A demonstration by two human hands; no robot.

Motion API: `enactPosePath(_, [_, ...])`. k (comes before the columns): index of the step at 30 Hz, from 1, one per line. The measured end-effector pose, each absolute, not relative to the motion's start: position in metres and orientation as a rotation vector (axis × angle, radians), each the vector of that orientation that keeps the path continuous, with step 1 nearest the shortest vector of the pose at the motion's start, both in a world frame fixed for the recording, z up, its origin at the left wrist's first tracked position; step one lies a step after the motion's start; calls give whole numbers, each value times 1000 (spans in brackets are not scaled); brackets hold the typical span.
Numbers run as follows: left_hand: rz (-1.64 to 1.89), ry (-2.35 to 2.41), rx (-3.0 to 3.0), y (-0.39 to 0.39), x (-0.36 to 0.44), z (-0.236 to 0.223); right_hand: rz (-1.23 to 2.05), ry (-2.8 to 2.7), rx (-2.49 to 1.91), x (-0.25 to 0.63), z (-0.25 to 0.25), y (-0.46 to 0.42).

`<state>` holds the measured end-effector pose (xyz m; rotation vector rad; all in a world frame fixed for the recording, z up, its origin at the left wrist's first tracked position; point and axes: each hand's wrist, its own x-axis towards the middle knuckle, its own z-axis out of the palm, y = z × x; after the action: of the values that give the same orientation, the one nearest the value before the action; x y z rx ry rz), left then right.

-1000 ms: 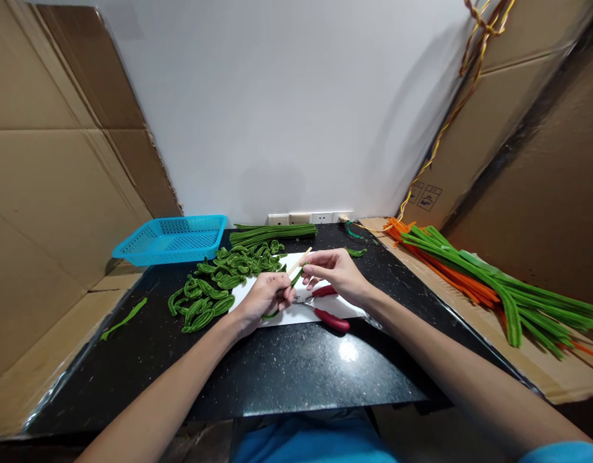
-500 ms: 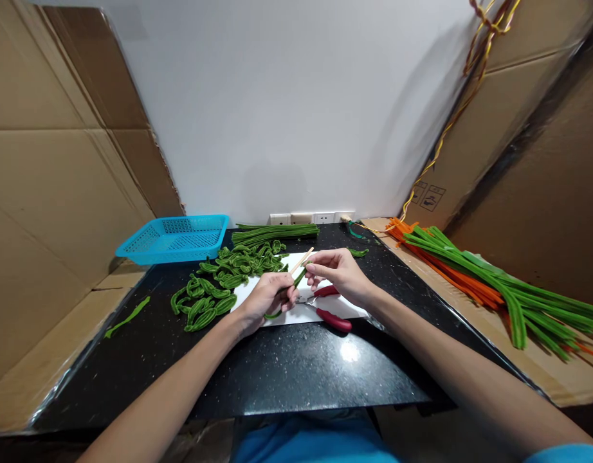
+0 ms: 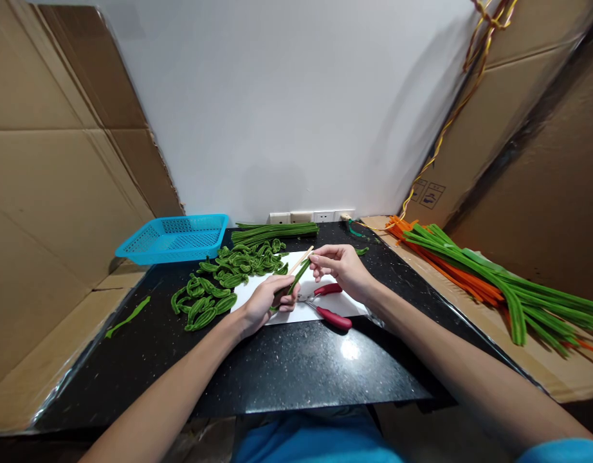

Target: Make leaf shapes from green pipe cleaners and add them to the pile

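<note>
Over a white sheet (image 3: 247,292), my left hand (image 3: 267,299) is closed around a thin wooden stick (image 3: 302,258) and a dark green pipe cleaner (image 3: 300,272). The stick slants up and away to the right. My right hand (image 3: 343,269) pinches the upper end of the pipe cleaner between thumb and fingertips, close beside the stick's tip. The stretch between my hands is nearly straight; the lower part is hidden by my left fingers. Red-handled pliers (image 3: 333,317) lie on the sheet below my right hand, jaws partly hidden behind my left fingers.
Many looped green pipe-cleaner pieces (image 3: 204,302) lie on the black countertop (image 3: 320,379) at left. Behind them rest a dark green bundle (image 3: 277,233) and a blue basket (image 3: 173,239). Orange strands (image 3: 460,280) and bright green strands (image 3: 499,276) lie on cardboard at right.
My right hand has risen slightly with the pipe cleaner's end, and a longer, straighter stretch shows between my hands. My left hand has turned a little around the stick.
</note>
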<state>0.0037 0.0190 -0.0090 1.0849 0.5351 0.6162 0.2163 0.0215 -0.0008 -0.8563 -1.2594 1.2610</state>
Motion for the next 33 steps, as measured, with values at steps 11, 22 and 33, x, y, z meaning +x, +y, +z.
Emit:
enactPosePath(11, [614, 556, 1181, 23, 4, -13, 1217, -1114, -882, 231, 8, 28])
enactPosePath(22, [757, 817, 1661, 16, -8, -15, 1129, -1097, -866, 243, 10, 32])
enactPosePath(33, [762, 1104, 2593, 19, -14, -15, 1276, -1094, -848, 226, 6, 23])
